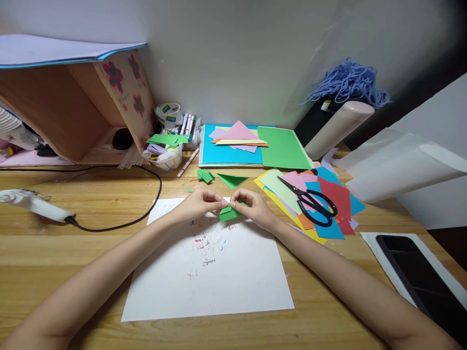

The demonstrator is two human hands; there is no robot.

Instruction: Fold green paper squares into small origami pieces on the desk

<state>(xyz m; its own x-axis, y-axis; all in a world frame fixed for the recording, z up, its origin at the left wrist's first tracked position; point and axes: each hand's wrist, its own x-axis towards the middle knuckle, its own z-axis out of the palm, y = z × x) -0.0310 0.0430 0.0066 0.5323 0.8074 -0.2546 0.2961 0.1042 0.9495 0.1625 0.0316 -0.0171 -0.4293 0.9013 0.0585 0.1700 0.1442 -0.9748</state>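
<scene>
A small folded piece of green paper (228,214) is pinched between both my hands, over the far part of a marked white sheet (211,296). My left hand (200,203) grips its left side with thumb and fingertips. On its right side, the thumb and fingers of my right hand (253,208) close on it. Just beyond my hands lie a folded green paper triangle (232,181) and a small stack of folded green pieces (206,176). How the held paper is folded under my fingers is partly hidden.
Black-handled scissors (314,201) rest on coloured paper scraps (333,197) to the right. Behind are stacked coloured sheets (284,148) and a tub of markers and scraps (170,155). A corded white glue gun (36,206) lies left; a phone (419,272) lies right.
</scene>
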